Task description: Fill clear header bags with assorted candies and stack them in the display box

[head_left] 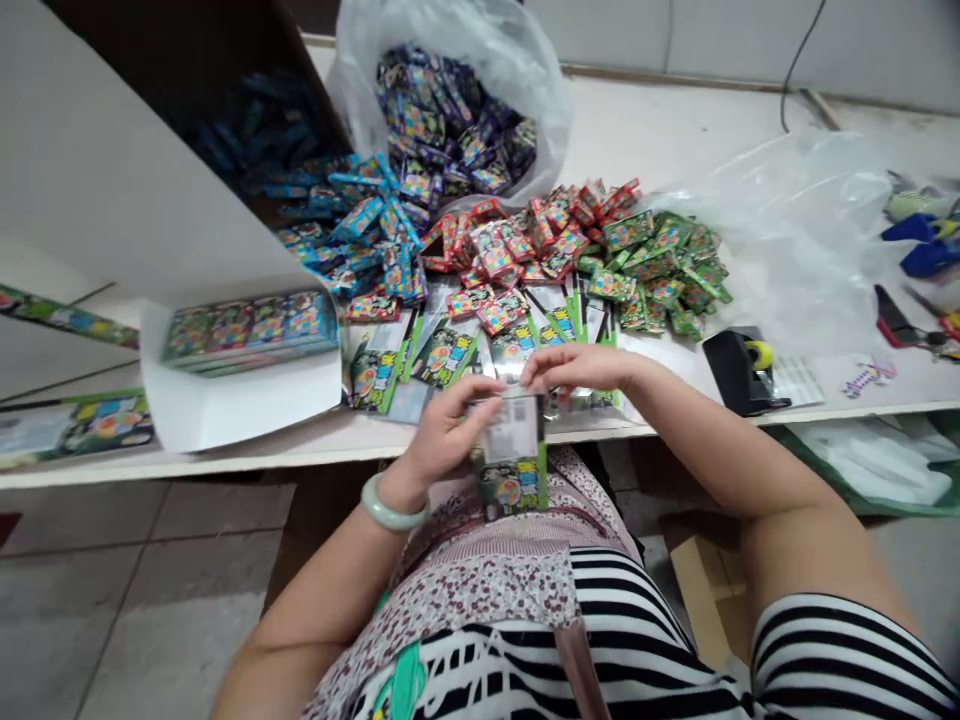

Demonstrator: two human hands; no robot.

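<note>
On my feed the left hand (448, 432) is closed around the left edge of a packet (513, 455), thumb across its front. The right hand (579, 368) comes in from above, fingertips pinched on the packet's top edge. The packet hangs upright just off the near edge of the table (675, 120), over the lap. Its upper half is clear and its lower half printed green, though I can't make out what sits inside the clear part. A pale bangle (390, 510) rings the left wrist. Just beyond the hands, flat cards (450, 352) lie fanned on the table. Behind them are heaps of small packs: blue (367, 230), red (510, 245) and green (660, 265). A plastic bag (480, 40) of purple ones stands open at the back. A white box (225, 410) with a row of packs sits to the left, and a tape dispenser (742, 372) to the right.
</note>
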